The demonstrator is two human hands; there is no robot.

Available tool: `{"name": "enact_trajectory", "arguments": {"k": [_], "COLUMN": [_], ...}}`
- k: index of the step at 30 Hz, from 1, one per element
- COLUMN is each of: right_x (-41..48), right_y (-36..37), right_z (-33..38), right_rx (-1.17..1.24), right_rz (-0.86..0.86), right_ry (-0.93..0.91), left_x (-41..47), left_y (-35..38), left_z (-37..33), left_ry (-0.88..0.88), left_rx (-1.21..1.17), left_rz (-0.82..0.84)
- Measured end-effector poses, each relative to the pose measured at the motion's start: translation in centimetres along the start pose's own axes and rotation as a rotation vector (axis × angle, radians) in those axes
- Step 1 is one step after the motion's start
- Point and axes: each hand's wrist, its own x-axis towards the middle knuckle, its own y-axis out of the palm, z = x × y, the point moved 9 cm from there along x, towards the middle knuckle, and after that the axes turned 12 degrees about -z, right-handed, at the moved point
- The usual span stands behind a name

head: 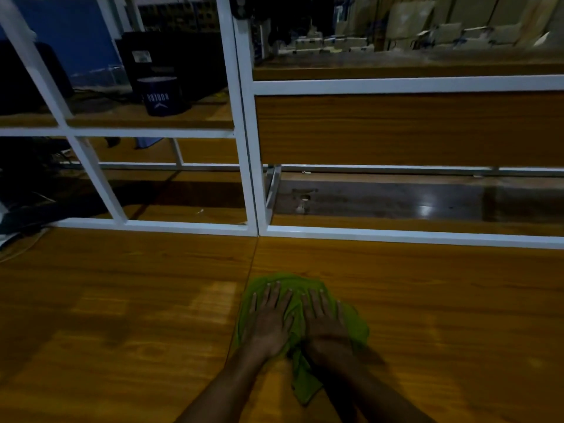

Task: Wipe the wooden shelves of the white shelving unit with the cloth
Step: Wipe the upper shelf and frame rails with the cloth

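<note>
On the near wooden shelf board [122, 315], a crumpled green cloth [352, 320] lies under the left hand [268, 326] and right hand [326, 326]. Both press flat, fingers straight. Dark blue tub [161, 96] behind white metal frame [244, 132]; white lettering unreadable.

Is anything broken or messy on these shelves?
Nothing looks broken or spilled. The green cloth is bunched up under the left hand and right hand, its tail trailing back. A pale scuffed patch marks the dark lower surface.

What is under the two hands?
A green cloth, pressed flat by the left hand and right hand on the wooden shelf. The wood beneath the cloth is covered, so its state cannot be seen.
</note>
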Motion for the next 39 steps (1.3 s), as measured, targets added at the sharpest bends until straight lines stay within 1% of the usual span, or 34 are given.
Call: {"name": "enact_trajectory", "arguments": {"k": [1,2,4,5,6,9,12,13,15,16,18,19,21,23,25,26,28,30,34,36,39], "right_x": [1.4,2.7,5.1,6.3,7.6,10.9,14.1,15.1,17.0,18.0,19.7,20.5,21.4,21.6,21.7,22.1,23.0,24.1,25.0,25.1,25.1], "right_y": [-0.4,-0.8,-1.5,-2.2,-2.9,-3.4,-4.1,-4.2,-3.9,-3.8,-3.3,-3.0,-3.0,-3.5,-3.8,-3.7,-3.6,-3.7,-3.5,-4.9,-8.1], "right_z": [0.0,0.6,1.5,1.8,2.1,2.1,2.9,3.3,4.1,4.4,3.9,3.4,2.2,0.7,0.4,0.9,2.5,4.2,6.7,7.2,8.0], "right_rx": [-0.008,-0.017,0.026,0.054,0.098,0.297,0.212,0.211,0.166,0.158,0.230,0.321,0.604,0.865,1.019,1.076,1.147,1.162,1.195,1.225,1.332], "right_rz": [0.013,0.021,0.048,0.031,-0.021,-0.145,-0.305,-0.330,-0.303,-0.326,-0.377,-0.400,-0.447,-0.591,-0.689,-0.681,-0.610,-0.563,-0.455,-0.465,-0.515], "right_ry": [0.011,-0.030,-0.031,-0.034,-0.033,0.077,0.047,0.032,0.001,-0.014,0.016,0.066,0.255,0.508,0.736,0.828,0.917,0.864,0.717,0.643,0.550], "left_x": [1.1,2.2,4.5,5.7,6.9,10.6,13.7,14.6,16.1,16.8,17.8,18.3,18.7,18.4,17.6,17.3,17.1,17.2,18.0,18.8,19.6], "left_y": [0.0,-0.1,-0.5,-0.6,-0.8,-0.9,-0.8,-0.9,-1.2,-1.5,-2.1,-2.3,-2.9,-4.0,-4.8,-4.8,-3.6,-2.8,-4.8,-6.3,-8.6], "left_z": [0.3,0.6,1.0,1.2,1.5,2.6,3.9,4.3,4.5,4.7,5.2,5.6,6.1,6.8,8.0,9.0,10.7,12.1,13.4,13.4,12.9], "left_ry": [0.008,0.020,0.035,0.038,0.040,0.043,-0.003,-0.016,-0.023,-0.022,-0.026,-0.033,-0.052,-0.090,-0.213,-0.296,-0.442,-0.550,-0.594,-0.602,-0.625], "left_rx": [-0.013,-0.029,-0.079,-0.108,-0.134,-0.176,-0.212,-0.224,-0.235,-0.237,-0.241,-0.260,-0.330,-0.370,-0.352,-0.357,-0.447,-0.561,-0.619,-0.682,-0.860], "left_rz": [-0.013,-0.028,-0.065,-0.083,-0.099,-0.160,-0.221,-0.237,-0.262,-0.289,-0.381,-0.422,-0.476,-0.565,-0.638,-0.642,-0.555,-0.465,-0.443,-0.458,-0.507]}}
